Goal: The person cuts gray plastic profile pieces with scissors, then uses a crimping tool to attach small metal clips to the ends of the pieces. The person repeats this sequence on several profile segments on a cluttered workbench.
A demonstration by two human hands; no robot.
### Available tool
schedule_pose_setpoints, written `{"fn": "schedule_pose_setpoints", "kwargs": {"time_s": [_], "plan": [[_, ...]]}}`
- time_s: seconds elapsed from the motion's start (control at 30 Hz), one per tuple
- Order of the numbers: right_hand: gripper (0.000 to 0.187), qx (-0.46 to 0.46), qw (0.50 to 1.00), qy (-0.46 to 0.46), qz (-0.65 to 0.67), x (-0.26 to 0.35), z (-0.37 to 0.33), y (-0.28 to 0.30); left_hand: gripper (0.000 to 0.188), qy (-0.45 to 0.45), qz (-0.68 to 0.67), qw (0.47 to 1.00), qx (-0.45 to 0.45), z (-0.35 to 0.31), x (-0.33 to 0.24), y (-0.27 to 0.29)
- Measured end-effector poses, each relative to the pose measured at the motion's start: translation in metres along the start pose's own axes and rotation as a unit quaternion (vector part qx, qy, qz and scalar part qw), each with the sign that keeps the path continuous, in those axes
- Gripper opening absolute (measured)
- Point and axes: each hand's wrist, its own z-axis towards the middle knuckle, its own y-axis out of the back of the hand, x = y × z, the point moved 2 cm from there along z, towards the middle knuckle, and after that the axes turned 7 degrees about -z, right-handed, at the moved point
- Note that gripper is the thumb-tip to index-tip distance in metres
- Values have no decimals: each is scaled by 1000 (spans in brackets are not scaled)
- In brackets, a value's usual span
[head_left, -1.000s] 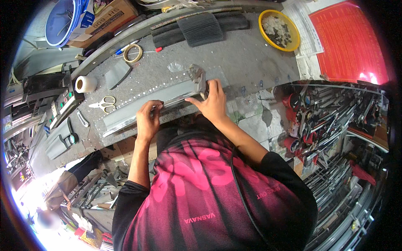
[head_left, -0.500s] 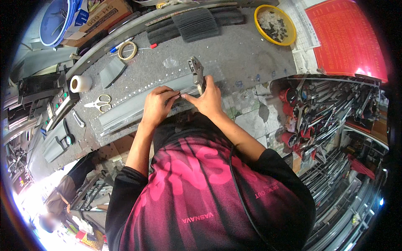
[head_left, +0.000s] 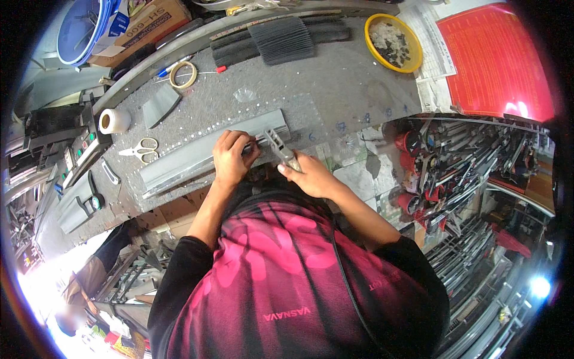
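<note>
My right hand (head_left: 311, 173) is wrapped round the handle of a grey metal hand tool with a slotted, forked head (head_left: 277, 143). The tool's head points up and left, just beside the end of a long grey metal profile (head_left: 197, 152). My left hand (head_left: 232, 157) is closed, thumb and fingers pinched by the near edge of the profile. A small dark piece seems to show at its fingertips, too small to name. The profile lies slantwise along the front of the workbench (head_left: 317, 78).
Scissors (head_left: 141, 149), a white roll (head_left: 115, 121), a tape ring (head_left: 183, 75) and a grey offcut (head_left: 160, 106) lie to the left. Dark pleated mesh (head_left: 281, 40) and a yellow bowl of small bits (head_left: 417, 43) stand farther back. Metal bars (head_left: 466, 173) fill racks at right.
My right hand has drawn the tool toward me and down, off the profile, whose right end now shows. My left hand has shifted slightly right and turned, apart from the right.
</note>
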Motion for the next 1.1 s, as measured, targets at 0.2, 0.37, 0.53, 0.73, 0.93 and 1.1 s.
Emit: {"fn": "schedule_pose_setpoints", "kwargs": {"time_s": [0.2,0.37,0.53,0.73,0.93,1.1], "plan": [[42,25,999,-17,-14,6,-5,-19,32,-4,17,1000,-16,-4,3,0],[43,-39,998,-53,-3,7,-6,-35,37,-21,-4,1000,-3,-12,4,0],[45,-79,990,-111,-47,15,-15,-50,41,-54,-20,998,-5,-20,3,0],[43,-198,970,-73,-119,22,-21,-72,38,-78,-92,992,-39,-26,-14,12],[39,-243,965,-75,-58,11,-22,-95,13,378,-531,744,149,-67,-17,-2],[40,-252,961,-110,2,2,-22,-115,31,584,-662,469,10,-70,-4,-16]]}}
